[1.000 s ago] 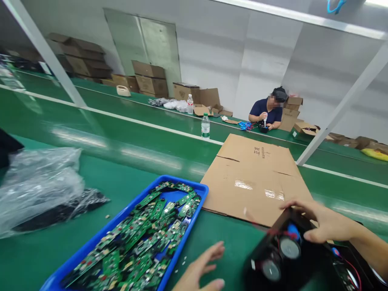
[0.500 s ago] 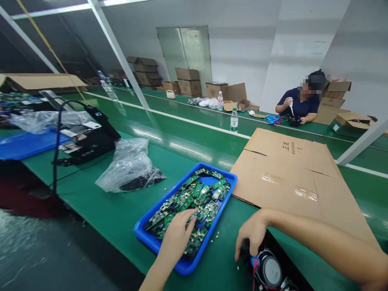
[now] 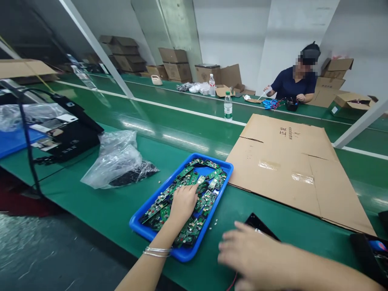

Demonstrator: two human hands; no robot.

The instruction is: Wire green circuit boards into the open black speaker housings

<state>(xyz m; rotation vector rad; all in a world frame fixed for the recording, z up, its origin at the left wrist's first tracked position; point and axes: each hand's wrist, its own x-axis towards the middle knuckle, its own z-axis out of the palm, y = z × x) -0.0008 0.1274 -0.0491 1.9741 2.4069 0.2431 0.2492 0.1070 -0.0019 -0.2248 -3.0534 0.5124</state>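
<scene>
A blue tray (image 3: 206,233) holds a heap of green circuit boards (image 3: 209,198). My left hand (image 3: 183,202) reaches into it, its fingers curled closed around a circuit board (image 3: 202,187) near the middle of the heap. To the right of the tray, my right hand (image 3: 242,248) hovers over the bench with its fingers spread and slightly blurred. Partly hidden behind that hand is a black casing (image 3: 263,225). A red wire (image 3: 233,280) shows below the hand.
Flattened cardboard (image 3: 281,173) lies beyond my right hand. A clear plastic bag (image 3: 118,161) rests left of the tray, near a black device (image 3: 72,137). At the right edge sits a black box (image 3: 368,258) with a blue part inside. Across the bench, a person (image 3: 292,83) works; a water bottle (image 3: 228,107) stands between.
My left hand has moved farther up the tray and its fingers have closed. My right hand has come away from the blue part by the speaker and spread its fingers. The view has shifted.
</scene>
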